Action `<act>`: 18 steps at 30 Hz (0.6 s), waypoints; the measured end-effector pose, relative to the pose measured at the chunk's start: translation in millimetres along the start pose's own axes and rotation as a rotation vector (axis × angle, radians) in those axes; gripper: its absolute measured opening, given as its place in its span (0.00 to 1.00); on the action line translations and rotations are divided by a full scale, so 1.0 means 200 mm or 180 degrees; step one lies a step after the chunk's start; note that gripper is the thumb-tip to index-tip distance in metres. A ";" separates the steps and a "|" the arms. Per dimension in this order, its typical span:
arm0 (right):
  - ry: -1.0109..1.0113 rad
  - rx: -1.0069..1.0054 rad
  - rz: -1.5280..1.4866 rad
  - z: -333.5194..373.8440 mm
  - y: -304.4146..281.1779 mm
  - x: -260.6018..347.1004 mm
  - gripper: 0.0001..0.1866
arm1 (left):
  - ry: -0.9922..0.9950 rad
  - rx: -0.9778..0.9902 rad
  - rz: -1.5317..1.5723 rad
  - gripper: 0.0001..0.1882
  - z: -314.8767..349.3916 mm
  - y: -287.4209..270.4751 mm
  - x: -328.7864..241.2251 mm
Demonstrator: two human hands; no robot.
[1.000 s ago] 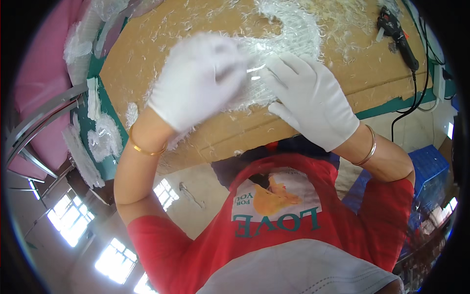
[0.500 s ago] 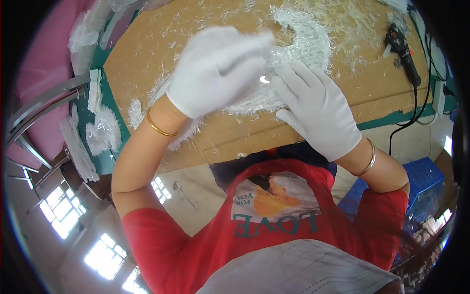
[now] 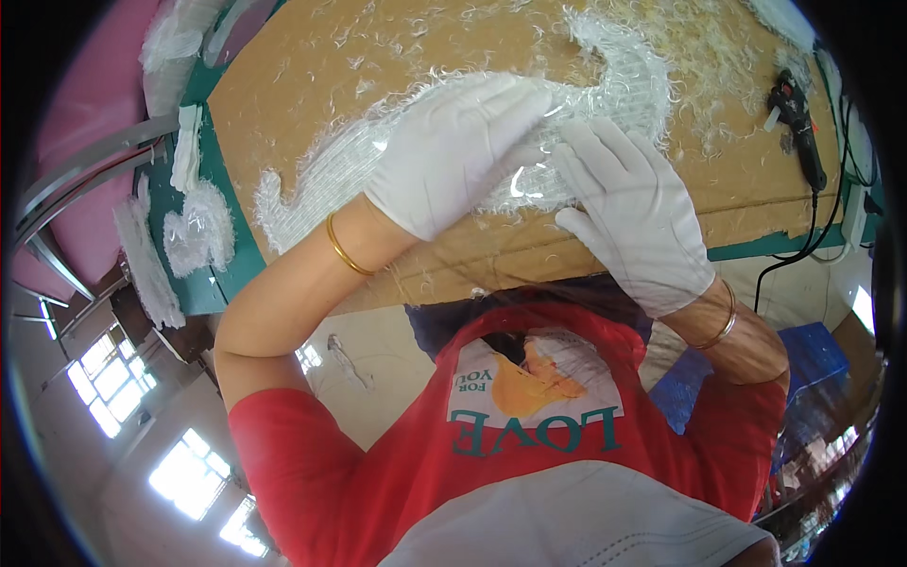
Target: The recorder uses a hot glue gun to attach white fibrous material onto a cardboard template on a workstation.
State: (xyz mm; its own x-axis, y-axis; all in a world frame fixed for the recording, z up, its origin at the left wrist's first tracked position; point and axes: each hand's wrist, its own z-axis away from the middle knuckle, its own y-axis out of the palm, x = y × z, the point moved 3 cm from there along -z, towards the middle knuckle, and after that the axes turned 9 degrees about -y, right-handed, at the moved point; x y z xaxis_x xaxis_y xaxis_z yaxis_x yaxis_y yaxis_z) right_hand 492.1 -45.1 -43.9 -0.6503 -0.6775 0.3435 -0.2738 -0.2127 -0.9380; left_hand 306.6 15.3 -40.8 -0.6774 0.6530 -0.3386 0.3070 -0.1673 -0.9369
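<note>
A long, curved white piece (image 3: 331,180), ribbed and translucent with a shaggy tinsel-like fringe, lies on a cardboard sheet (image 3: 283,90). My left hand (image 3: 446,156), in a white glove, rests flat across the middle of the piece with its fingers stretched out together. Close to its right, my gloved right hand (image 3: 644,217) lies flat with fingers extended over the piece, its thumb apart near the lower edge. Both hands cover part of the piece, and anything under the palms is hidden.
A black glue gun (image 3: 801,132) with a cable lies at the right edge of the cardboard. Loose fringe scraps (image 3: 709,66) litter the far right. More white fringed pieces (image 3: 200,227) sit on the green table (image 3: 248,255) at left. A blue crate (image 3: 817,364) stands low at right.
My left hand, blurred and lifted half a second ago, has come down flat onto the fringed piece. My right hand stays on the piece. The whole view has shifted slightly.
</note>
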 end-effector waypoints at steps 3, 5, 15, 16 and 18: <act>-0.0053 0.0012 0.0045 -0.01 0.01 0.01 0.34 | -0.0175 0.0191 -0.0820 0.27 0.11 0.01 -0.08; -0.0030 0.0035 0.0109 -0.01 0.00 0.02 0.35 | -0.0324 0.0202 -0.0952 0.30 0.10 -0.01 -0.11; -0.0350 0.0214 0.0353 -0.12 -0.05 0.09 0.38 | -0.0559 -0.0394 -0.0175 0.33 0.10 0.02 0.03; -0.0357 0.0335 0.0261 -0.12 -0.04 0.08 0.38 | -0.0592 -0.0419 -0.0166 0.33 0.12 0.02 0.01; -0.0515 0.0098 0.0357 -0.14 -0.04 0.09 0.30 | -0.0606 -0.0341 -0.1018 0.29 0.18 0.02 -0.07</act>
State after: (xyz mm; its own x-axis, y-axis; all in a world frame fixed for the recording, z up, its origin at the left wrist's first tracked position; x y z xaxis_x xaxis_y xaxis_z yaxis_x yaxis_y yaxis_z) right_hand 463.7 -36.4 -28.3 -0.5525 -0.8020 0.2270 -0.1826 -0.1492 -0.9718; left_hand 292.7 -21.5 -42.9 -0.8591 0.5093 -0.0502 0.1214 0.1075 -0.9868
